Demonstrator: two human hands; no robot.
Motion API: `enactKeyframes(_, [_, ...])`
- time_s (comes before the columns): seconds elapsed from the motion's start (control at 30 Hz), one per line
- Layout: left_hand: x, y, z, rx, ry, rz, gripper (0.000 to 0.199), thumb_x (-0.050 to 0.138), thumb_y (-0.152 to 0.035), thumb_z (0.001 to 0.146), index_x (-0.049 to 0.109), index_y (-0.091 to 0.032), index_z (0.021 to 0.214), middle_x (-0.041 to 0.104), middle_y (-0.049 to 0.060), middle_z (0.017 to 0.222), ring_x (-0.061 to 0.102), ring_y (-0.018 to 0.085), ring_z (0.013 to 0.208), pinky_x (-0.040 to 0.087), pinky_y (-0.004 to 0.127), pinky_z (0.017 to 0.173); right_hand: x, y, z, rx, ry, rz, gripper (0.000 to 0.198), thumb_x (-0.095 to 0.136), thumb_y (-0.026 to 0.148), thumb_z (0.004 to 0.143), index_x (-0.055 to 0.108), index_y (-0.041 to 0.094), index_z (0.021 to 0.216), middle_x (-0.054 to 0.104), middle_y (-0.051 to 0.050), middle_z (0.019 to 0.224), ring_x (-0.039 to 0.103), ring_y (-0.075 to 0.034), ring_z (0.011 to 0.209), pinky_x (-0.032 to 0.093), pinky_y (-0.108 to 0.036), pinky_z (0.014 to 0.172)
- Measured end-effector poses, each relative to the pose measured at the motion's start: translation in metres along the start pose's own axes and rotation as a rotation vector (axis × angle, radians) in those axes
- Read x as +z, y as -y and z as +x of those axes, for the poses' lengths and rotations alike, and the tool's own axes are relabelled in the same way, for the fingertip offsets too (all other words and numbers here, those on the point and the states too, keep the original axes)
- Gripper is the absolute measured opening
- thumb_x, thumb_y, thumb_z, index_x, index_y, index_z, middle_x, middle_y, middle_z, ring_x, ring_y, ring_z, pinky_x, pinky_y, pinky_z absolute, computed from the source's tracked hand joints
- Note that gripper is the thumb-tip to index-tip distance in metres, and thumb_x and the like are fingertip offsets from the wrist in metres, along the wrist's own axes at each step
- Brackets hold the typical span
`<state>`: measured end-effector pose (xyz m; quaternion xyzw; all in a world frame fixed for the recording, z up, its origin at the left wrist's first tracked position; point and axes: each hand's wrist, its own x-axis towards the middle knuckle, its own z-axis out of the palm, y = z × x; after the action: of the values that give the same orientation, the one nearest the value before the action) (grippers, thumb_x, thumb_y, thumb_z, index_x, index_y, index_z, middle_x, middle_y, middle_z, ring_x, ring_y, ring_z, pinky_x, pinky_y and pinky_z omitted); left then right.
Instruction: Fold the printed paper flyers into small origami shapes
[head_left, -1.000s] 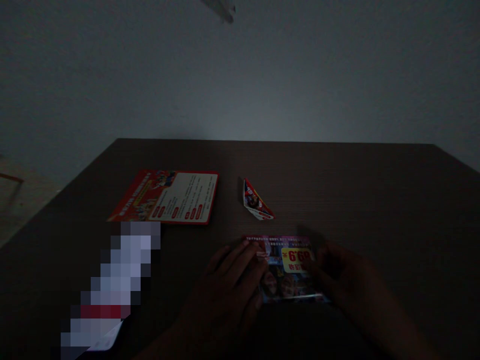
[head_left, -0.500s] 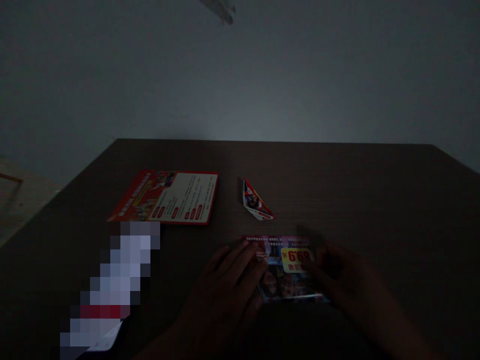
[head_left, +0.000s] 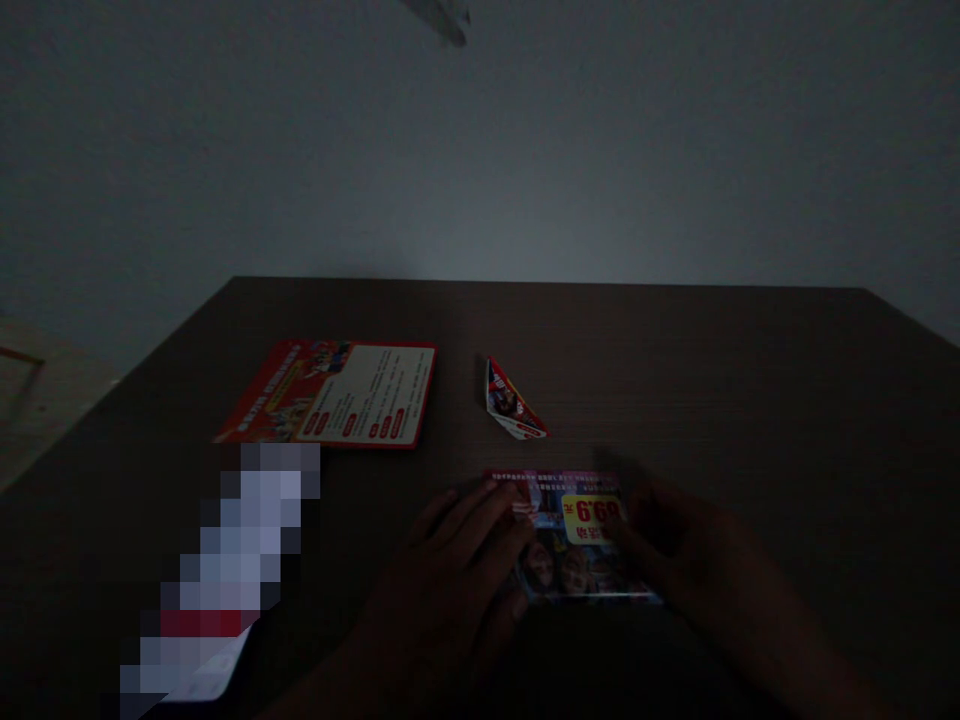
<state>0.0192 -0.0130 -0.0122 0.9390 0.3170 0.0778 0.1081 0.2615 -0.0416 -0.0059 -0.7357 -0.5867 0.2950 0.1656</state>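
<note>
A folded printed leaflet [head_left: 574, 560] lies near the front of the table, its print upside down, with a yellow price patch. My left hand [head_left: 457, 570] rests on its left part, fingers stretched out flat over the paper. At the opposite edge, my right hand [head_left: 682, 540] is closed, with the thumb on top of the leaflet and the curled fingers at its side. Farther back stands a small piece of folded red and white paper [head_left: 514, 405], touched by neither hand. Dim light hides part of both hands.
On the left lies a stack of red and white flyers [head_left: 367, 395]. Nearer me is a lit phone [head_left: 225, 570], its screen pixelated. The dark wooden table [head_left: 675, 350] ends at a grey wall [head_left: 480, 180].
Hardly anything differs. Both hands keep their places on the leaflet, with only a very slight shift of the fingers. The other papers and the phone stay put.
</note>
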Motion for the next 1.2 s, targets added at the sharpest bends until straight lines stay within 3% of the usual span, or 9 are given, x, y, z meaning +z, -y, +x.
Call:
enactKeyframes(0.2, [-0.004,-0.002,0.001,0.007,0.001,0.015,0.052,0.050,-0.023,0.087,0.038,-0.022,0.138,0.035,0.005,0.146,0.031,0.025,0.134,0.032,0.045,0.107,-0.002,-0.001,0.007,-0.036,-0.057,-0.223,0.025,0.056,0.045,0.081,0.055,0.022,0.071,0.061,0.002,0.057,0.058,-0.015,0.048,0.034,-0.025,0.045])
enactKeyframes(0.43, [-0.001,-0.001,0.000,0.003,0.019,0.037,0.052,0.049,-0.027,0.087,0.037,-0.023,0.138,0.034,0.005,0.147,0.031,0.025,0.134,0.034,0.045,0.106,-0.007,0.016,0.023,-0.128,0.014,-0.305,0.018,0.057,0.037,0.081,0.059,0.021,0.072,0.065,-0.001,0.062,0.058,-0.016,0.051,0.031,-0.024,0.045])
enactKeyframes(0.67, [0.001,0.001,-0.001,0.004,0.016,0.022,0.051,0.048,-0.026,0.088,0.037,-0.024,0.138,0.034,0.004,0.147,0.031,0.025,0.134,0.032,0.046,0.108,-0.009,0.037,0.050,-0.277,0.181,-0.234,0.005,0.065,0.023,0.071,0.062,0.019,0.071,0.064,0.000,0.063,0.057,-0.013,0.055,0.032,-0.022,0.048])
enactKeyframes(0.83, [-0.001,0.000,0.000,-0.017,0.025,-0.004,0.049,0.048,-0.026,0.088,0.039,-0.024,0.136,0.034,0.004,0.147,0.030,0.024,0.135,0.031,0.046,0.108,-0.012,0.044,0.055,-0.322,0.334,-0.193,0.008,0.067,0.018,0.065,0.060,0.018,0.069,0.061,0.002,0.061,0.053,-0.010,0.052,0.030,-0.020,0.045])
enactKeyframes(1.2, [0.001,-0.002,0.000,-0.035,0.021,-0.015,0.049,0.047,-0.026,0.088,0.039,-0.024,0.136,0.035,0.004,0.147,0.029,0.024,0.135,0.030,0.047,0.108,-0.013,0.044,0.047,-0.387,0.373,-0.234,0.025,0.075,0.027,0.059,0.062,0.020,0.079,0.065,0.000,0.075,0.058,-0.015,0.065,0.034,-0.023,0.052])
